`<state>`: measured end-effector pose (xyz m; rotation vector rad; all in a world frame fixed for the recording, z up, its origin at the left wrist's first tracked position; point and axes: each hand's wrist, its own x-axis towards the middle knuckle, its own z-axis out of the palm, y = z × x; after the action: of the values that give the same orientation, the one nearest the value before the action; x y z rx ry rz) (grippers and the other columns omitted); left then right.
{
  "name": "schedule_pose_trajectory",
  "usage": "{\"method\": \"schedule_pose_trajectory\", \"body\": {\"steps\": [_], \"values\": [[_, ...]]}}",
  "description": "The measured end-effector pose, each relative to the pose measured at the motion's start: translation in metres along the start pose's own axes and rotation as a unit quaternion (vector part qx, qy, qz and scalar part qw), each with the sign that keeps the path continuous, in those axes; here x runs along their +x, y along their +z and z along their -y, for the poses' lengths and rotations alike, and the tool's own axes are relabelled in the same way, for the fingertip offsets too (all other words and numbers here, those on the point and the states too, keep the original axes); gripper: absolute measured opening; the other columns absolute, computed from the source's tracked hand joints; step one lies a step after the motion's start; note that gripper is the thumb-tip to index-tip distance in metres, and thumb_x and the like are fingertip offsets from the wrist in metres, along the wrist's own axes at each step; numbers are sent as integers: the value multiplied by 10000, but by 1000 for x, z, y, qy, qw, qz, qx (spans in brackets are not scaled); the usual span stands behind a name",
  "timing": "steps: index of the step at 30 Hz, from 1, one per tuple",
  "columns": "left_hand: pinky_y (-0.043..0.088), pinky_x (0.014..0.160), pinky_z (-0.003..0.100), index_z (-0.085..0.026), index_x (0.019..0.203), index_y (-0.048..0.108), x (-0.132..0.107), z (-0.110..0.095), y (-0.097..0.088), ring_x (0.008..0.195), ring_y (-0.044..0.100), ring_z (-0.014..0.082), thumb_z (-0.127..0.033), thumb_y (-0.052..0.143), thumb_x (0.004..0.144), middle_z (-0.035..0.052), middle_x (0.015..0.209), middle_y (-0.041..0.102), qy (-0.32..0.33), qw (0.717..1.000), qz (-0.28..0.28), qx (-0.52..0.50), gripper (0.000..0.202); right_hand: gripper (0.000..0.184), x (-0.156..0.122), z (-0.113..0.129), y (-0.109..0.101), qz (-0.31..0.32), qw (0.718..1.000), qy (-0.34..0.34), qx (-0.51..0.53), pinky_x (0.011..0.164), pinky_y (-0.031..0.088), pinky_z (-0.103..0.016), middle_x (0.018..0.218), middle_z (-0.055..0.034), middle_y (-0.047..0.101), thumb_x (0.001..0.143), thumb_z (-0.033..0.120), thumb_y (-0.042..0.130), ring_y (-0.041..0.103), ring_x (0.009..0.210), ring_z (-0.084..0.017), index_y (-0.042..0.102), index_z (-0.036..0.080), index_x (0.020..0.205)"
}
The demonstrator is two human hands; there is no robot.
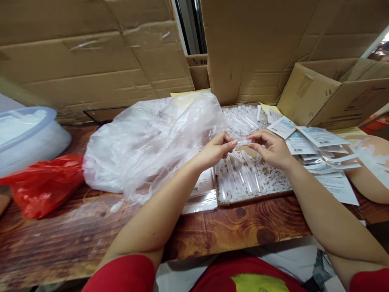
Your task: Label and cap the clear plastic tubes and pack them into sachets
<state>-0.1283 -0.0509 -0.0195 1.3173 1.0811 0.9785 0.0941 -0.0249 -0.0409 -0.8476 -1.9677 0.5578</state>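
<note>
As the left hand (221, 147) and right hand (271, 149) met on one clear tube (242, 140), the work stood at two-handed handling

When seen from the head view, the clear tube lay level between the two hands, right of the frame's centre, raised over a shallow cardboard tray (255, 199). The grip was narrow on both sides: thumb and fingers of the left hand pinched one end, those of the right hand the other. Whether it was one piece or two parts meeting could not be told at that size.

The step in hand appeared to be working on that single piece at its ends. A next move called, in judgement, for a light, steady pinch and aligned hands, since so slim a thing could easily slip or bend.

Below the hands, more loose tubes (249, 178) and small white pieces (275, 179) filled much of the tray. A clear plastic bag (133, 146) sprawled left of centre on the worktop (249, 223), printed packets (322, 136) overlapped at the right of the frame, and a red bag (48, 182) lay at the left.
</note>
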Motion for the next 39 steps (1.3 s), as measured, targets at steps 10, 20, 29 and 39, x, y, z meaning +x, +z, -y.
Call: {"method": "schedule_pose_trajectory", "body": {"steps": [10, 20, 29, 39], "values": [[327, 518, 217, -206, 818, 447, -8, -5, 11, 511, 421, 53, -299, 730, 898, -75, 633, 517, 28, 997, 63, -39, 309, 642, -3, 18, -3, 39, 992, 104, 52, 593, 466, -318, 654, -30, 614, 944, 774, 482, 553, 601, -151, 637, 205, 689], [344, 524, 217, -207, 841, 448, -9, -1, 13, 523, 419, 51, -267, 672, 943, -76, 666, 506, 16, 997, 64, -27, 253, 654, -5, 18, -4, 100, 978, 156, 96, 513, 376, -293, 583, 28, 494, 882, 852, 489, 452, 521, -122, 582, 219, 743], [287, 496, 207, -212, 827, 431, -6, 5, 14, 498, 387, 52, -338, 732, 894, -78, 641, 491, 12, 993, 95, -72, 333, 638, -4, 20, -3, 108, 983, 128, 74, 583, 403, -302, 705, 19, 537, 821, 866, 568, 502, 634, -148, 586, 231, 882], [290, 549, 231, -223, 842, 417, -7, 4, 10, 541, 354, 70, -473, 742, 849, -79, 660, 447, 27, 991, 117, -54, 410, 540, -6, 24, -2, 107, 976, 159, 105, 495, 340, -255, 639, 48, 516, 819, 743, 689, 440, 531, -104, 634, 211, 894]]}}
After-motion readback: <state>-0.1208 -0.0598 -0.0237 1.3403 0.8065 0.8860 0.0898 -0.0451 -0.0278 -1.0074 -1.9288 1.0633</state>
